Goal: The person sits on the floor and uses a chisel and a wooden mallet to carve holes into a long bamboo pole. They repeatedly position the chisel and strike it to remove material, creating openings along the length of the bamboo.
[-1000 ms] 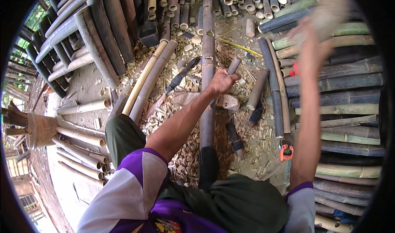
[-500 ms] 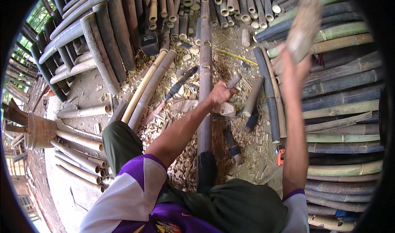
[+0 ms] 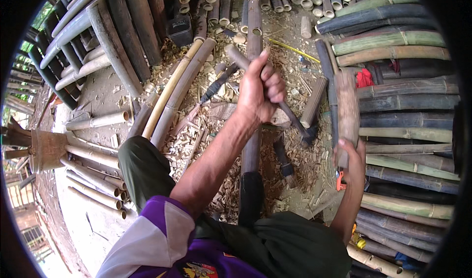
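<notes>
My left hand [image 3: 260,89] is closed round a chisel [image 3: 237,57]. Its wooden handle sticks out toward the upper left, and a dark shaft runs down to the right. The fist is above a long brown bamboo pole [image 3: 254,47], which has holes cut in its upper side. The near part of the pole passes under dark cloth [image 3: 250,194] between my knees. Off to the right, my right hand [image 3: 351,155] grips the lower end of a thick, worn wooden mallet [image 3: 348,101], held upright and slightly blurred.
Wood chips [image 3: 206,175] cover the ground around the pole. A short bamboo piece [image 3: 313,101] and a dark-wrapped tool [image 3: 284,162] lie right of it. Bamboo poles [image 3: 408,103] are stacked at the right. A yellow tape measure [image 3: 295,50] lies beyond; a black container [image 3: 180,30] stands far left.
My right hand has come down with the mallet from its raised place. My left hand has lifted nearer and turned, so the chisel's handle end now points to the upper left.
</notes>
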Demonstrator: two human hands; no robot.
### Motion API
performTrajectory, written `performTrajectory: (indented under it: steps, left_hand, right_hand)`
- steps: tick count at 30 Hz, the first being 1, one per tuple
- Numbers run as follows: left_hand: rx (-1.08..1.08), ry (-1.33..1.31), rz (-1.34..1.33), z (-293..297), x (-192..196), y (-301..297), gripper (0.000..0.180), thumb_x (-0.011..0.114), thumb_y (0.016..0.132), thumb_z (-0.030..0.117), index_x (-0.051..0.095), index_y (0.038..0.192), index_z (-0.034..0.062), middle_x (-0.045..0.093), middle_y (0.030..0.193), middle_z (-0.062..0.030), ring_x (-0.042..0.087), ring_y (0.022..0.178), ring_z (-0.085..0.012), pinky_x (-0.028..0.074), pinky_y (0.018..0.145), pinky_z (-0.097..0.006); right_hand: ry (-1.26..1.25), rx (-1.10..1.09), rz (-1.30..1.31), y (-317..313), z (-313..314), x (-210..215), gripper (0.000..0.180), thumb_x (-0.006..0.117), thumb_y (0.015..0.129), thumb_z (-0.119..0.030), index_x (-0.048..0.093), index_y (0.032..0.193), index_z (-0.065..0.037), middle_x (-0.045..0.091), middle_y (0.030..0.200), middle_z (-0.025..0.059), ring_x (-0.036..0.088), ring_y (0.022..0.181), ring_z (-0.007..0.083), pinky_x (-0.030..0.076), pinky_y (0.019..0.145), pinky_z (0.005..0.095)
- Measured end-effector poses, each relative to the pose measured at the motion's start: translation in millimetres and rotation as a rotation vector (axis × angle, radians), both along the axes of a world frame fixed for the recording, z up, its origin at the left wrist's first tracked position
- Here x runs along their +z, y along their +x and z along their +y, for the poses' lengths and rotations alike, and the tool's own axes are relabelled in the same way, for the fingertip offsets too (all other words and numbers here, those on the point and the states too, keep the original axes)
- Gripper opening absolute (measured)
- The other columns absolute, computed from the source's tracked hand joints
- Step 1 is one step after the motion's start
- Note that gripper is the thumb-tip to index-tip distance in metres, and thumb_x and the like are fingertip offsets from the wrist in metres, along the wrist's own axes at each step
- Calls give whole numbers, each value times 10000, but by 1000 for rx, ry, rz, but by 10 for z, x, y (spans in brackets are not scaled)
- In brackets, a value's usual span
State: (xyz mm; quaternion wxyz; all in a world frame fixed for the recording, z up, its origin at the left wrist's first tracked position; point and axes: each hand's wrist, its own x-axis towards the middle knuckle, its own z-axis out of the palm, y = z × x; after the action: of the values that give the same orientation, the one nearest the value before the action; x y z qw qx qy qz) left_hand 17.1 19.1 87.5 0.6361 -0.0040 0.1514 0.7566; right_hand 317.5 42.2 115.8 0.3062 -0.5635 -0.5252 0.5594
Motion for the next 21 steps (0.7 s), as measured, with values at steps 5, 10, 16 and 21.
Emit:
performTrajectory:
  steps: [5,10,16,21]
  left_hand:
    - [-95,-134,867,135,-350,-202,307,759,877,242,560,663,148,510,598,51,395,492,-61,287,478,-277]
    - [-176,-212,982,31,-747,-245,252,774,866,260,639,732,94,552,656,52,457,590,-77,375,576,-287]
    - [-194,-290,1025,34,-851,-268,262,792,857,300,660,791,83,582,693,25,496,632,-101,420,622,-301]
    - [-148,-259,1093,13,-900,-230,287,780,883,329,669,798,79,575,670,22,500,620,-93,422,610,-300]
  right_hand:
    - [-118,-52,-29,314,-224,-260,395,743,864,-269,558,1104,-16,617,719,87,603,498,188,500,416,329]
    - [-189,-100,-22,202,-334,-356,414,743,865,-266,539,1120,-12,618,726,106,622,525,205,503,413,341]
    - [-190,-45,23,-2,-350,-258,428,764,858,-230,546,1156,-14,640,776,104,627,537,199,517,442,336]
    - [-170,36,37,-200,-368,-22,487,754,852,-210,521,1226,-2,633,799,108,624,548,196,522,456,330]
